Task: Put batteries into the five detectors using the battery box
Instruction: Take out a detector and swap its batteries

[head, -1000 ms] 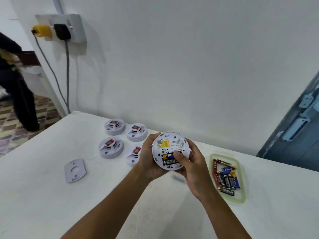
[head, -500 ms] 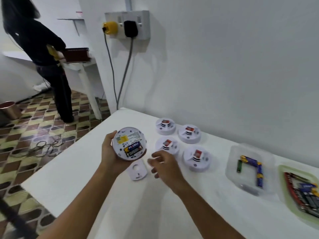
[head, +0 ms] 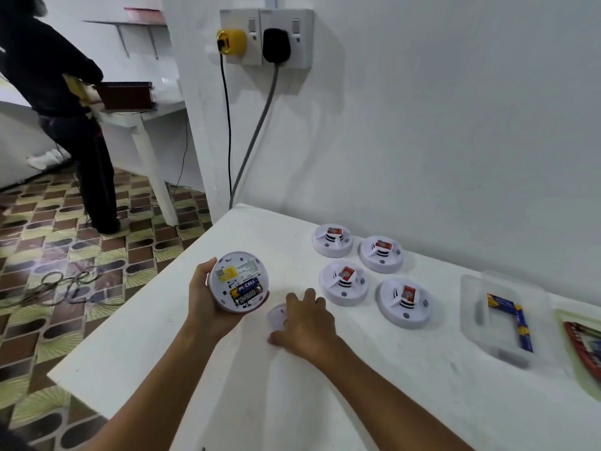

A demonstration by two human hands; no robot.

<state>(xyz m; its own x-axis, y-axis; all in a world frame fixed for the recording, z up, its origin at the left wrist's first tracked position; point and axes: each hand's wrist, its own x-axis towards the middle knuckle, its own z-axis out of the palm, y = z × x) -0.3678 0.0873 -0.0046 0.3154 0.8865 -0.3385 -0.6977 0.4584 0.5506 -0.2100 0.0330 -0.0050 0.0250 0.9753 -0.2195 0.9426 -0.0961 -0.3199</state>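
My left hand grips a round white detector back side up above the white table. Two batteries lie in its open compartment. My right hand lies on the white cover plate on the table, fingers curling over its edge. Several other white detectors, such as the detector, stand face up behind it. A clear battery box with a few batteries sits to the right.
A green tray with more batteries shows at the right edge. The table's left edge drops to a tiled floor with loose cables. A person stands at another table at far left. Plugs and cords hang on the wall.
My right hand left the held detector and dropped onto the cover plate on the table. The view swung left, so the detectors and boxes now sit further right.
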